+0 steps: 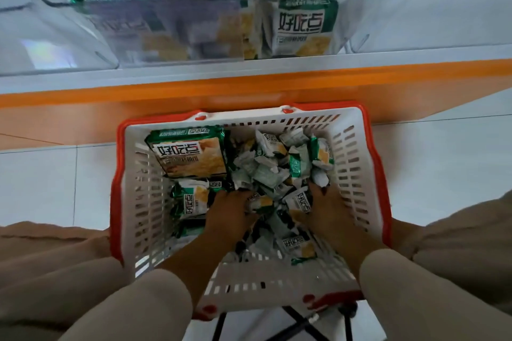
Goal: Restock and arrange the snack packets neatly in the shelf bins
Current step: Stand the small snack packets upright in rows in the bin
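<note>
A white slotted basket [371, 174] with a red rim sits directly below the camera, on black crossed legs [299, 321] that show under its near edge. Around the basket lies a floor [41, 180] of pale glossy tiles with thin grout lines.

Just beyond the basket's far rim runs the orange front edge [249, 91] of a white shelf. On that shelf, above the basket, stand clear plastic bins [83, 36] holding green-and-white snack packets [302, 28], some upright and some leaning.

Inside the basket, a large green-and-white pack [191, 155] lies flat in the far left corner. A loose heap of small packets [266, 171] fills the middle and right of the basket.

Both hands reach into the basket from its near side, in beige sleeves [155, 302]. The left hand [230, 212] rests palm-down left of the basket's centre, and its fingers [245, 198] dip into the heap. The right hand [328, 209] lies nearer the basket's right wall, with its fingers [318, 188] buried among the packets. I cannot tell whether either hand's fingers are clamped on a packet or only pushed in among them.
</note>
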